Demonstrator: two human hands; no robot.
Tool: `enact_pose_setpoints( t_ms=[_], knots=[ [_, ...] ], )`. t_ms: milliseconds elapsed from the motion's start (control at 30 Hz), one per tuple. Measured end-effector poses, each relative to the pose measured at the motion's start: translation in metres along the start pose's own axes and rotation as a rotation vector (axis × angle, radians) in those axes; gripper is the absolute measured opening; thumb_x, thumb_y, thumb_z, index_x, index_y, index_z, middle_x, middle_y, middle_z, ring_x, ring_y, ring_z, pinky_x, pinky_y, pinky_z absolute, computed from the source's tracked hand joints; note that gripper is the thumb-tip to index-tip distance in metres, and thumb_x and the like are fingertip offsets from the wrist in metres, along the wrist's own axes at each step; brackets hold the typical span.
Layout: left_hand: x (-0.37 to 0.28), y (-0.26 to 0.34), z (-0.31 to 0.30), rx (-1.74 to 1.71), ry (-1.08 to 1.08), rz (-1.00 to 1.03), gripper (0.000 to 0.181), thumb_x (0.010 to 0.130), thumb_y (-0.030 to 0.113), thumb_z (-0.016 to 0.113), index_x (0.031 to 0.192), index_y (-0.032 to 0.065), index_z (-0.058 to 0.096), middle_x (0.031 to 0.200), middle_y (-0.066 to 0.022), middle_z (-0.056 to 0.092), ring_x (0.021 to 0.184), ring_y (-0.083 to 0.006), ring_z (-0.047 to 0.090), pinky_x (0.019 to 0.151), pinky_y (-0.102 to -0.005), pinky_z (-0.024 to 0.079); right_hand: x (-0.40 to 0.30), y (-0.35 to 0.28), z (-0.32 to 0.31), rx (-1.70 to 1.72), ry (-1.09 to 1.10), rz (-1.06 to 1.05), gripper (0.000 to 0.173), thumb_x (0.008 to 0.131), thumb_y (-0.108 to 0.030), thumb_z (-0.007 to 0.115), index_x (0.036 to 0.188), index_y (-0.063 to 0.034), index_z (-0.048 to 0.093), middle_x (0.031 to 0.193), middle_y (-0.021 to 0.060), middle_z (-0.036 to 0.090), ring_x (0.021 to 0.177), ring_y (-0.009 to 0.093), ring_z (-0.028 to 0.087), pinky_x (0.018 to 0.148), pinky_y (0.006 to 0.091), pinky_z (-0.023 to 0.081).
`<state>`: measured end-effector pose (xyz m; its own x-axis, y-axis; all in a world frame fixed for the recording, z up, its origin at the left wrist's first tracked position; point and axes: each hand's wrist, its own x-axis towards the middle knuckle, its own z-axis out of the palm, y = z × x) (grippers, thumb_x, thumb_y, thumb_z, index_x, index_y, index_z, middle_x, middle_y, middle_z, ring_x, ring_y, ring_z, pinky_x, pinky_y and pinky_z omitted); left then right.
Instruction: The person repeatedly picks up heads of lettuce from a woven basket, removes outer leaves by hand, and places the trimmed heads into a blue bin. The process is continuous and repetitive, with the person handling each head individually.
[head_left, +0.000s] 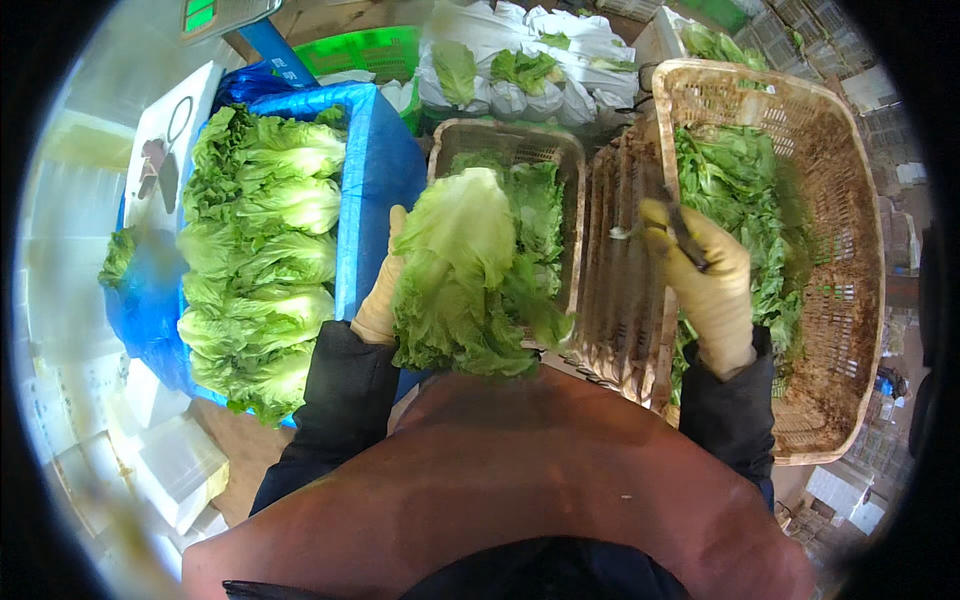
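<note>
My left hand (382, 285), in a pale yellow glove, holds a head of leafy lettuce (461, 255), its pale base up and its leaves hanging down; most of the fingers are hidden behind it. Beneath lies more lettuce in a brown plastic crate (581, 172). My right hand (701, 262), gloved too, grips a dark tool, blurred, probably a knife (684, 234). It is over the near side of a large dirty plastic basket (844, 300) holding loose green leaves (739, 187). A small pale scrap (619, 233) shows left of that hand.
To the left, several lettuce heads (289, 262) lie in rows in a box lined with blue plastic (382, 142). Stacked brown crates (615, 262) stand between the middle crate and the basket. Beyond are a green crate (360, 49), white bags (525, 37) with lettuce and a scale (229, 19).
</note>
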<state>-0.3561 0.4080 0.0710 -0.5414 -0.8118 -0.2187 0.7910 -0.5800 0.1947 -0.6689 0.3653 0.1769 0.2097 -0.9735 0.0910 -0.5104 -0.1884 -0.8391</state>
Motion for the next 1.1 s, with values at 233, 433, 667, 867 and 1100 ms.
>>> enact_pose_setpoints(
  t_ms=[233, 433, 667, 867, 1100],
  knots=[
    [-0.015, -0.018, 0.009, -0.090, -0.197, -0.108, 0.074, 0.100, 0.059, 0.041, 0.156, 0.0109, 0.028, 0.157, -0.0128, 0.035, 0.143, -0.0269, 0.035, 0.119, -0.0444, 0.032, 0.034, -0.046, 0.064, -0.002, -0.486, -0.410, 0.036, 0.074, -0.008, 0.078, 0.109, -0.0076, 0.069, 0.103, 0.0056, 0.068, 0.099, 0.025, 0.067, 0.084, 0.0343, 0.055],
    [-0.010, -0.035, 0.017, -0.213, -0.261, -0.135, 0.073, 0.101, 0.055, 0.044, 0.156, 0.0104, 0.027, 0.157, -0.0128, 0.035, 0.144, -0.0260, 0.034, 0.119, -0.0430, 0.031, 0.057, 0.000, 0.081, 0.534, -0.129, 0.407, 0.013, 0.088, -0.017, 0.076, 0.094, -0.0053, 0.074, 0.070, -0.0022, 0.064, 0.053, 0.006, 0.051, 0.048, 0.0238, 0.040],
    [-0.007, -0.038, 0.016, -0.115, -0.213, -0.139, 0.073, 0.100, 0.056, 0.046, 0.156, 0.0112, 0.029, 0.155, -0.0139, 0.037, 0.143, -0.0268, 0.036, 0.119, -0.0425, 0.031, 0.062, 0.033, 0.075, 0.666, 0.245, 0.584, 0.019, 0.087, -0.019, 0.076, 0.092, -0.0027, 0.067, 0.066, 0.0005, 0.062, 0.051, 0.010, 0.053, 0.047, 0.0249, 0.041],
    [-0.017, -0.039, 0.022, -0.051, -0.239, -0.078, 0.073, 0.100, 0.057, 0.047, 0.155, 0.0118, 0.031, 0.154, -0.0147, 0.038, 0.142, -0.0275, 0.037, 0.119, -0.0421, 0.030, 0.044, 0.044, 0.045, 0.417, -0.320, 0.361, 0.040, 0.085, -0.015, 0.076, 0.121, -0.0023, 0.062, 0.086, 0.0011, 0.064, 0.067, 0.010, 0.056, 0.059, 0.0275, 0.046],
    [-0.030, 0.013, 0.000, 0.499, -0.265, 0.149, 0.073, 0.099, 0.057, 0.049, 0.155, 0.0126, 0.032, 0.153, -0.0158, 0.040, 0.141, -0.0282, 0.039, 0.119, -0.0416, 0.029, 0.031, 0.021, 0.079, 0.758, -0.448, 0.348, 0.044, 0.082, -0.018, 0.082, 0.117, 0.0015, 0.065, 0.103, 0.0051, 0.068, 0.093, 0.014, 0.064, 0.082, 0.0312, 0.053]
  ],
)
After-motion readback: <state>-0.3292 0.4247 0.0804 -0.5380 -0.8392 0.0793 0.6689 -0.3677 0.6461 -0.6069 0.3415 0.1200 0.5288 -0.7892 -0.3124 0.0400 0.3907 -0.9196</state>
